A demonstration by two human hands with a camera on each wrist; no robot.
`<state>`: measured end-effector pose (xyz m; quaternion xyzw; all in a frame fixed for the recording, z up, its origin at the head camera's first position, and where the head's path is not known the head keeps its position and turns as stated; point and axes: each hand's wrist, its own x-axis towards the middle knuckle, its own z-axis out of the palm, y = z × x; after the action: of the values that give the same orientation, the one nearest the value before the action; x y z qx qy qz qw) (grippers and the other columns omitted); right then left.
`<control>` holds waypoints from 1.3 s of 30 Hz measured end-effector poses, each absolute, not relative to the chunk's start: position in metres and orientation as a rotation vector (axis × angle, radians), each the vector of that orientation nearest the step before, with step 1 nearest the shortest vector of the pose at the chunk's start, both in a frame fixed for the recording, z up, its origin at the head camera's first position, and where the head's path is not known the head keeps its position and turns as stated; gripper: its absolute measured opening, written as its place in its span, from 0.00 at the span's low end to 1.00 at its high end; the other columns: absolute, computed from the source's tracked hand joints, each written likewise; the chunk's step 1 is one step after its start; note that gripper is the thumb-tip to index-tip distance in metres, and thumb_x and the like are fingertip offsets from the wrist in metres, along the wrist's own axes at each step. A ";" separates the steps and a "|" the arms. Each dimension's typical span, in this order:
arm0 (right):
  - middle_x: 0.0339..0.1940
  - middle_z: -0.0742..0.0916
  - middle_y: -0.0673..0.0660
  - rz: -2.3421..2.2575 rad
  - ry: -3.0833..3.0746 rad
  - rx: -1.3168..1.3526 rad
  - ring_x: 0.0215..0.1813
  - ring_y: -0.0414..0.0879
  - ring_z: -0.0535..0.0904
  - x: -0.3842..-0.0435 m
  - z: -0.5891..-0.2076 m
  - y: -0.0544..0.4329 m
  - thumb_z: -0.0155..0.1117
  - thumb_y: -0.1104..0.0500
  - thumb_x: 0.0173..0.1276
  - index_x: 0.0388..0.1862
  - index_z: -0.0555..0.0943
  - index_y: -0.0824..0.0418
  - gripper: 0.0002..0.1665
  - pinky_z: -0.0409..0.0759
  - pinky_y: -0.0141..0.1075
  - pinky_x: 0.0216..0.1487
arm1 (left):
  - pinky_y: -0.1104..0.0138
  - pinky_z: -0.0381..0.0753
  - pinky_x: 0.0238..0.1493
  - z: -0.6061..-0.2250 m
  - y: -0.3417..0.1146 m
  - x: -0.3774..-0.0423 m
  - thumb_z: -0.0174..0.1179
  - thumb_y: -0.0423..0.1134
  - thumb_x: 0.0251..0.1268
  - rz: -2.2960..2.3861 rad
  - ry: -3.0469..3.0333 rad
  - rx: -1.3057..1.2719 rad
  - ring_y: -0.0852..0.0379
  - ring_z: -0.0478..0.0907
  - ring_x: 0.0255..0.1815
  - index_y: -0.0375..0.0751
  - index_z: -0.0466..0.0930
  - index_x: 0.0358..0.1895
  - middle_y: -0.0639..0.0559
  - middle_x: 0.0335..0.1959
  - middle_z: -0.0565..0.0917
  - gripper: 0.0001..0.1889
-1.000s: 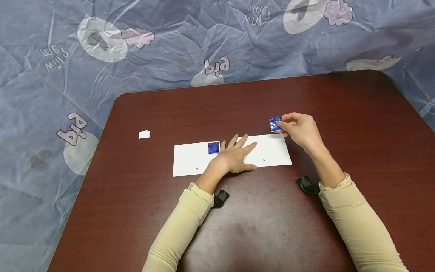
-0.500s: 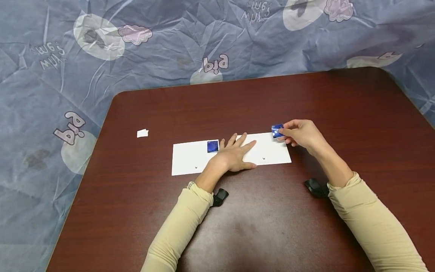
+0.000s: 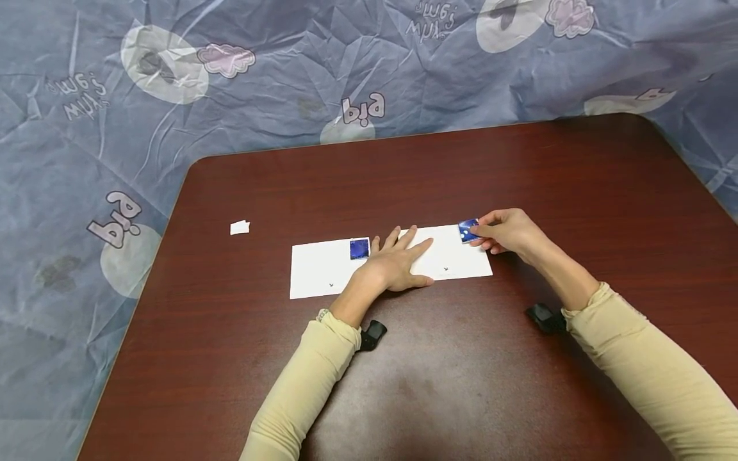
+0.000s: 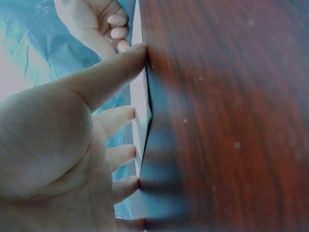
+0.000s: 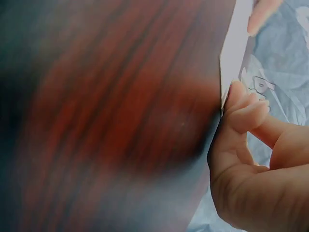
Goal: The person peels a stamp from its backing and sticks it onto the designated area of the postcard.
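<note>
Two white envelopes lie side by side: the left envelope point(image 3: 314, 272) bears a blue stamp point(image 3: 359, 249) at its top right corner. Spread flat, my left hand point(image 3: 394, 266) rests across where they meet, its fingers on the right envelope point(image 3: 461, 264). With thumb and fingers, my right hand point(image 3: 513, 232) pinches a second blue stamp point(image 3: 465, 232) over the right envelope's top right corner. Whether that stamp touches the paper cannot be told. In the right wrist view, curled fingers of the right hand point(image 5: 251, 159) meet the envelope's edge point(image 5: 234, 46); the stamp is hidden there.
A small white paper scrap point(image 3: 239, 227) lies on the brown table point(image 3: 277, 192) to the left. Black wrist cameras point(image 3: 373, 334) sit by both sleeves. A blue printed cloth point(image 3: 277, 83) hangs behind the table.
My right hand has moved down and slightly toward me with the stamp, from beyond the right envelope's top edge to over its top right corner. The left hand stays put.
</note>
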<state>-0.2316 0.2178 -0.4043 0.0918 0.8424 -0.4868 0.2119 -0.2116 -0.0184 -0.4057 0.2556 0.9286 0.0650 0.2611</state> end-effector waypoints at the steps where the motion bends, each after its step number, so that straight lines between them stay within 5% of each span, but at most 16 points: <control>1: 0.28 0.86 0.52 -1.355 2.333 0.259 0.26 0.39 0.80 -0.232 -0.405 0.218 0.59 0.58 0.71 0.52 0.70 0.73 0.20 0.78 0.29 0.29 | 0.46 0.35 0.70 -0.406 -0.018 -0.212 0.50 0.64 0.66 0.177 2.513 0.692 0.50 0.29 0.76 0.64 0.40 0.76 0.54 0.77 0.33 0.41; 39: 0.20 0.85 0.53 -1.246 2.444 0.261 0.21 0.39 0.81 -0.230 -0.399 0.205 0.59 0.60 0.70 0.41 0.76 0.76 0.15 0.81 0.31 0.28 | 0.45 0.36 0.69 -0.405 -0.018 -0.210 0.48 0.65 0.66 0.172 2.521 0.692 0.49 0.30 0.76 0.64 0.40 0.76 0.53 0.77 0.34 0.40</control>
<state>-0.2299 0.2049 -0.3992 0.0929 0.8704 -0.4439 0.1919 -0.2101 -0.0177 -0.4053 0.2553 0.9296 0.0636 0.2581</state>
